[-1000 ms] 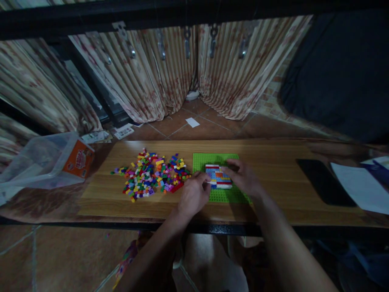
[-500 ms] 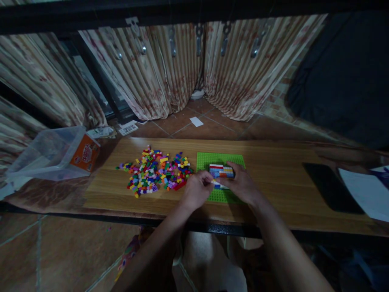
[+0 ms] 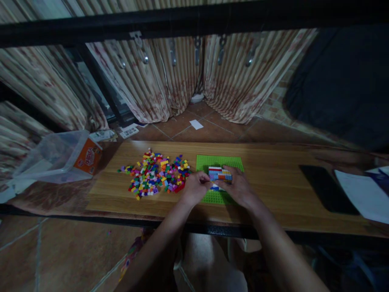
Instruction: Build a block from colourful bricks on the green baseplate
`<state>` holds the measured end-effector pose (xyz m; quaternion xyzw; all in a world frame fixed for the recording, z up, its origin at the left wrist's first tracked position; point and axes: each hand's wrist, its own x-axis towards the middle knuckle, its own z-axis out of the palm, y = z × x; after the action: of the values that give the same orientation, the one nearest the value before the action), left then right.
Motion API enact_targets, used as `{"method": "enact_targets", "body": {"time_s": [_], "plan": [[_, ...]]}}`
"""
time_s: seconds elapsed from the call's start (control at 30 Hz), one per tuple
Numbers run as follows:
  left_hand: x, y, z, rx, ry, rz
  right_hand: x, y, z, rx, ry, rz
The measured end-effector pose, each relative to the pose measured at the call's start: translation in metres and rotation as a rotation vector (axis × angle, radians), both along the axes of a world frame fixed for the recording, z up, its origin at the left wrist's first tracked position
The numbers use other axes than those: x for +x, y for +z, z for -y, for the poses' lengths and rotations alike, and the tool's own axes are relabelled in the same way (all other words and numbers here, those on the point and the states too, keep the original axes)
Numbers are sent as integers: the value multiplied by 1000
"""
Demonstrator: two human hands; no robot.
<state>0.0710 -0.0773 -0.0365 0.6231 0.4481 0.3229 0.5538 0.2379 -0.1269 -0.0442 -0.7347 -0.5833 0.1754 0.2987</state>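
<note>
Mid-build, I reckon: both hands on the block (image 3: 220, 174) at frame centre, on the green plate (image 3: 220, 161). Left hand (image 3: 196, 187) pinches its near-left corner, right hand (image 3: 237, 187) cups the near side. Next needs firm, square press; spare bricks (image 3: 154, 174) lie left on table (image 3: 273, 178)

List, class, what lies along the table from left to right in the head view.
Clear tub → brick pile → green baseplate → black phone → white paper.

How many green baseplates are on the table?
1. The green baseplate lies right of the loose brick pile, partly covered by the left hand, right hand and brick build.
</note>
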Motion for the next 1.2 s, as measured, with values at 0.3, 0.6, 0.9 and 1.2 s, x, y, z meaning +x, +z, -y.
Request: {"method": "enact_targets", "body": {"time_s": [0.3,0.6,0.9,1.2], "plan": [[-6,-2,-1,-8,-28,57,20,-9,-6,96,-120,-295],[-5,-2,-7,-215,-46,153,32,-7,-11,183,-303,-479],[-17,13,-12,-154,90,377,4,14,-5,411,-339,-349],[-49,37,-33,53,529,611,-75,11,9,573,262,-12]]}}
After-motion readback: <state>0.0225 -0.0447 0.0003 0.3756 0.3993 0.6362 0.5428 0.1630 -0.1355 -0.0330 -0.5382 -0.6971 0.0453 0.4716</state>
